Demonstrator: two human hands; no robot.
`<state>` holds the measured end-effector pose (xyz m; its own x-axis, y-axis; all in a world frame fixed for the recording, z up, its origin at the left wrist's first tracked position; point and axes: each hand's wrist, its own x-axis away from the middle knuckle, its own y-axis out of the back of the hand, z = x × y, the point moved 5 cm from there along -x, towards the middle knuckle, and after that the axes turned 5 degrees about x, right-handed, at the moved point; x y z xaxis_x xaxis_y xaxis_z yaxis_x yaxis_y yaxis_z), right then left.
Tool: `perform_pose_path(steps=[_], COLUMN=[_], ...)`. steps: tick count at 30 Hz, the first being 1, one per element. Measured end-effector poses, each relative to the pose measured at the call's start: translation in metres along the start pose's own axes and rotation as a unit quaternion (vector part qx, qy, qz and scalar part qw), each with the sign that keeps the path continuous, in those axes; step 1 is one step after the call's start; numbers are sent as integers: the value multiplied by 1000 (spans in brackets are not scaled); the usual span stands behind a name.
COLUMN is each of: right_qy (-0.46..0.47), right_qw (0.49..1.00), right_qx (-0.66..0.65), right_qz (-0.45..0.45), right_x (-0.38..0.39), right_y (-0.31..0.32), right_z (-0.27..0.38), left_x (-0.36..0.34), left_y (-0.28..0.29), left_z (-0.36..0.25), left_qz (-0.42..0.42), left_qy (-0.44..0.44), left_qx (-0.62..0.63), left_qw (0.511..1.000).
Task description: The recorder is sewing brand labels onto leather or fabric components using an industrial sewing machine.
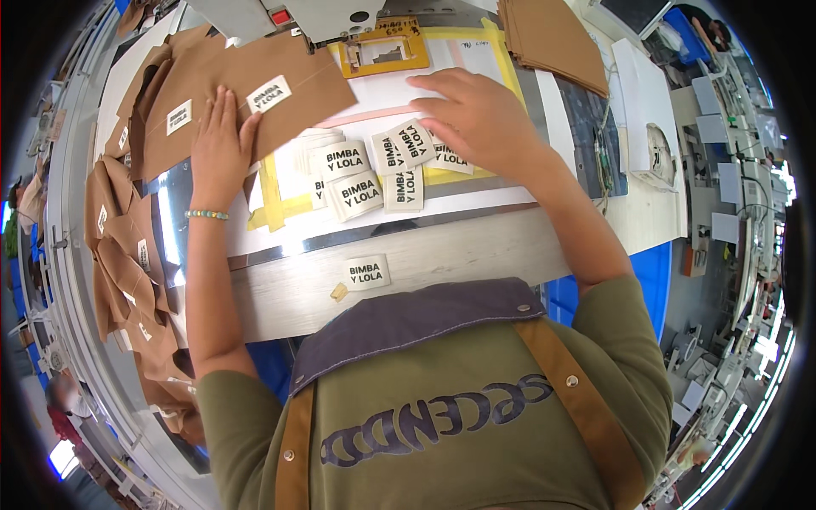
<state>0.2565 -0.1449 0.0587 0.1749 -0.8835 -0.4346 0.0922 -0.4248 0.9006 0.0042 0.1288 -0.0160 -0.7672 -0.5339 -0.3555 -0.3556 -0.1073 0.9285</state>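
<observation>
Left hand [223,144] lying flat, fingers spread, pinning brown fabric piece [255,93] far left. Right hand [476,115] resting loosely curled over white labels [374,170], pinching nothing visible. Risking scattered labels if sleeve drags; fabric possibly shifting under sewing machine [297,17].

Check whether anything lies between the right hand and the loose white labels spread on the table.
Nothing visible does. The right hand already rests, fingers spread, on the top of the label pile, touching the upper ones. The left hand lies flat on the brown fabric piece to the side, clear of the labels.
</observation>
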Motion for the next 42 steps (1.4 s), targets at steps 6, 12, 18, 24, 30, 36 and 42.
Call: perform_pose_path(steps=[6,12,18,24,30,36,42], right_qy=[-114,-252,-260,-249,-262,-256,-258], right_qw=[993,961,951,959,963,962,955], right_qx=[27,108,168,135,37,88,146], right_qz=[-8,-45,3,17,-41,-43,-18], right_x=[34,75,82,77,80,71,70], right_y=[16,41,18,12,23,16,13], right_z=[-53,-123,-159,-179,-184,-174,-171], left_x=[-4,-15,-11,10,31,16,15], left_y=[-20,-19,32,54,37,23,15], left_z=[40,70,19,-67,-145,-186,-208], left_qz=[-24,-18,-146,-22,149,138,172], left_qy=[78,116,23,-39,-133,-241,-260], left_qx=[-77,-56,49,203,300,238,283], left_qw=[994,991,988,978,933,931,907])
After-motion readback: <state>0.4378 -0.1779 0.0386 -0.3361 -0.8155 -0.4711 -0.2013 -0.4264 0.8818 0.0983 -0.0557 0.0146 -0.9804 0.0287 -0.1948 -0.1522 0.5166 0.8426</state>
